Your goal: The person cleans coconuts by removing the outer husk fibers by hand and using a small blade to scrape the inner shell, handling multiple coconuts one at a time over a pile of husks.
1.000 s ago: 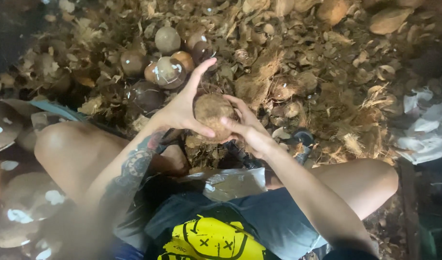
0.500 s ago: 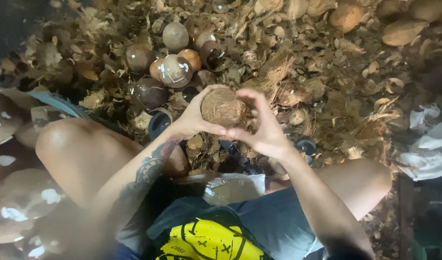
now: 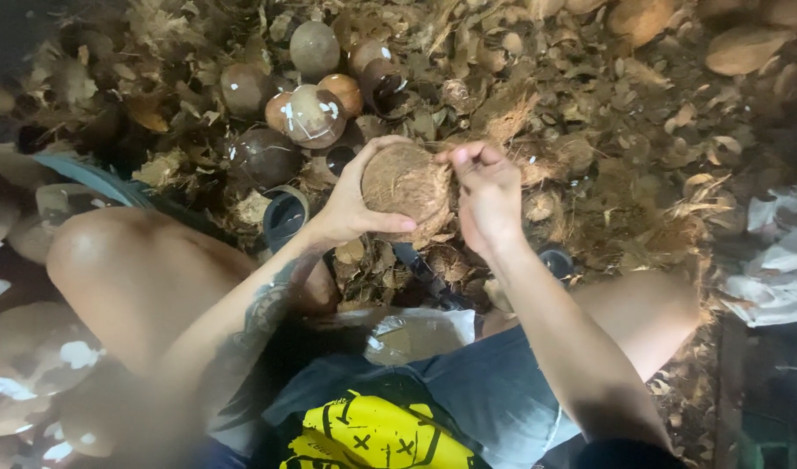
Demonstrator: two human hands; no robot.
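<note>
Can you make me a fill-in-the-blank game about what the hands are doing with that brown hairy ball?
1. The left hand and the right hand both hold one brown ____.
2. The right hand's fingers pinch at the ____ edge of the coconut.
3. A pile of smooth round shells lies on the ____ side of the picture, above the left hand.
4. The ground around the hands is covered with dry brown ____.

Missing words: coconut; top; left; husk
</note>
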